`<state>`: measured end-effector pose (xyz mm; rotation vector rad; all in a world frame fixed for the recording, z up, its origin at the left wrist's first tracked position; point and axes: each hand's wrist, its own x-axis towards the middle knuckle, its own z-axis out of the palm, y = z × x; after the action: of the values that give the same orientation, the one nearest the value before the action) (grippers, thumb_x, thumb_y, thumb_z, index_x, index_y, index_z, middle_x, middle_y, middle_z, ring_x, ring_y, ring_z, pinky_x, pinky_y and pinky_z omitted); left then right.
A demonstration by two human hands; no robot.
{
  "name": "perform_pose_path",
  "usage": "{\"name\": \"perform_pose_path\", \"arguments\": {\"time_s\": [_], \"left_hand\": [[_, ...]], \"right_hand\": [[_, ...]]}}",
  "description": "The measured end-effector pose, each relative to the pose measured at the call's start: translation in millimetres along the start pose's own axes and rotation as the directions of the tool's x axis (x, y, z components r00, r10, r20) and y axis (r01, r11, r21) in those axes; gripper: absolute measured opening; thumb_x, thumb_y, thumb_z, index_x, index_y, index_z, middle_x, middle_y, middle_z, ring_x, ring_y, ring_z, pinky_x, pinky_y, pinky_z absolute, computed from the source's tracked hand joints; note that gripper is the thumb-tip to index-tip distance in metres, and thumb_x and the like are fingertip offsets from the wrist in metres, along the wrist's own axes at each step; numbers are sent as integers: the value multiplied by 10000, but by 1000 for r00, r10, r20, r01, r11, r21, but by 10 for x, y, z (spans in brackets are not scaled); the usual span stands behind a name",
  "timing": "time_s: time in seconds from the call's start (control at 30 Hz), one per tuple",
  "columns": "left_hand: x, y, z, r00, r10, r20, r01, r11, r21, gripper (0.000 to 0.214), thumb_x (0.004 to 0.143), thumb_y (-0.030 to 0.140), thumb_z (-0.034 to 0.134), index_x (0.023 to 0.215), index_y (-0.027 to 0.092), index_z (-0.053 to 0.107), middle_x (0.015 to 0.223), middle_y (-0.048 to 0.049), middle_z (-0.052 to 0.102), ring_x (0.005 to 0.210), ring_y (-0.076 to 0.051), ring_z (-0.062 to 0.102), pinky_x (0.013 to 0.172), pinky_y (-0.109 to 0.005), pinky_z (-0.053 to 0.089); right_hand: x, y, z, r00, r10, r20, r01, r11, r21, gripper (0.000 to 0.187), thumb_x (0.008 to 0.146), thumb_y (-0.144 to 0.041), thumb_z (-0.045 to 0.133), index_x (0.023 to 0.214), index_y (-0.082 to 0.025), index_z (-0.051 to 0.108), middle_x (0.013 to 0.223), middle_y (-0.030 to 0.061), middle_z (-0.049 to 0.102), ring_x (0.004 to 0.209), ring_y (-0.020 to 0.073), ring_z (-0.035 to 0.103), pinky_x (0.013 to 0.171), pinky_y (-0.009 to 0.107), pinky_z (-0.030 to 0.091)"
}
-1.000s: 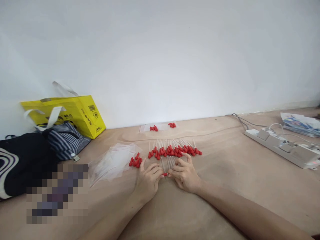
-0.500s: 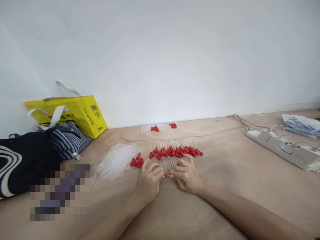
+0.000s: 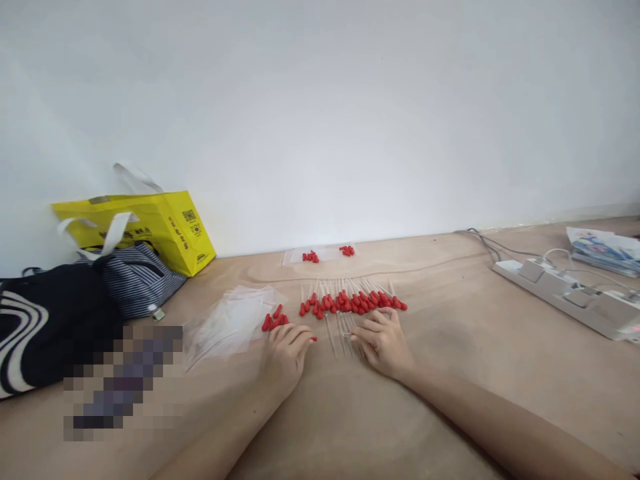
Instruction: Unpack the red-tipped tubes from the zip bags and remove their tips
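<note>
My left hand is closed, with a small red rubber bulb showing at its fingertips. To its right, my right hand is pinched over several clear dropper tubes lying on the surface. A short clear tube end pokes out at the right fingertips; most of it is hidden by the fingers. Just beyond both hands lies a row of droppers with red bulbs, their clear stems pointing away from me. Several loose red bulbs lie beside my left hand.
Clear plastic bags are piled at left. Farther back, another clear bag has red bulbs on it. A yellow bag, striped pouch and dark bag stand at left. A power strip and printed packets lie at right.
My hands have moved apart: the left went left with a red bulb at its fingertips, the right shifted slightly right. The gap between them now shows more of the clear tubes.
</note>
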<state>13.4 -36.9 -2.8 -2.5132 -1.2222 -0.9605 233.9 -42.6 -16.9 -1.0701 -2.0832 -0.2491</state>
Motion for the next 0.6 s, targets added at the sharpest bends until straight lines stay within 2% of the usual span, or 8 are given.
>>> {"name": "perform_pose_path", "arguments": {"time_s": [0.1, 0.2, 0.27, 0.33, 0.5, 0.6], "left_hand": [[6, 14, 27, 999, -46, -14, 45, 995, -91, 217, 844, 235, 384, 847, 199, 597, 807, -39, 596, 756, -149, 548, 685, -280, 450], [21, 0, 58, 986, -161, -38, 154, 976, -153, 226, 831, 215, 370, 906, 189, 581, 811, -41, 574, 749, -142, 565, 674, -267, 469], [30, -80, 56, 971, -235, -44, 225, 960, -164, 229, 794, 189, 385, 932, 185, 568, 827, -45, 579, 720, -141, 575, 648, -270, 479], [41, -214, 27, 948, -313, -62, 299, 939, -172, 227, 748, 176, 407, 923, 180, 553, 815, -44, 595, 654, -132, 578, 604, -265, 486], [97, -535, -101, 850, -517, -102, 500, 852, -156, 162, 697, 277, 484, 826, 181, 496, 695, -12, 613, 540, -121, 567, 515, -242, 478], [140, -576, -129, 845, -531, -61, 525, 846, -90, 161, 696, 328, 500, 783, 192, 497, 688, -6, 627, 558, -131, 576, 528, -251, 472]], "right_hand": [[-14, 34, 61, 997, 62, 38, -61, 997, -39, 220, 808, -137, 425, 906, -188, 615, 710, 31, 578, 691, 140, 487, 683, 306, 306], [-49, 79, 138, 990, 124, 61, -123, 992, -16, 356, 785, -69, 376, 1089, -160, 536, 801, 56, 559, 714, 144, 504, 646, 278, 362], [-70, 109, 176, 988, 139, 60, -142, 989, 35, 386, 778, -59, 359, 1120, -156, 511, 813, 63, 535, 718, 148, 508, 633, 269, 406], [-79, 127, 198, 988, 146, 50, -150, 984, 92, 376, 774, -49, 345, 1083, -160, 528, 821, 70, 517, 723, 150, 514, 624, 263, 438], [-54, 104, 208, 987, 157, 18, -158, 972, 174, 255, 784, -54, 347, 858, -160, 566, 844, 81, 503, 762, 156, 532, 661, 268, 475], [-30, 70, 198, 987, 162, 27, -164, 967, 196, 222, 796, -70, 360, 828, -163, 559, 854, 82, 500, 771, 157, 538, 685, 277, 482]]}}
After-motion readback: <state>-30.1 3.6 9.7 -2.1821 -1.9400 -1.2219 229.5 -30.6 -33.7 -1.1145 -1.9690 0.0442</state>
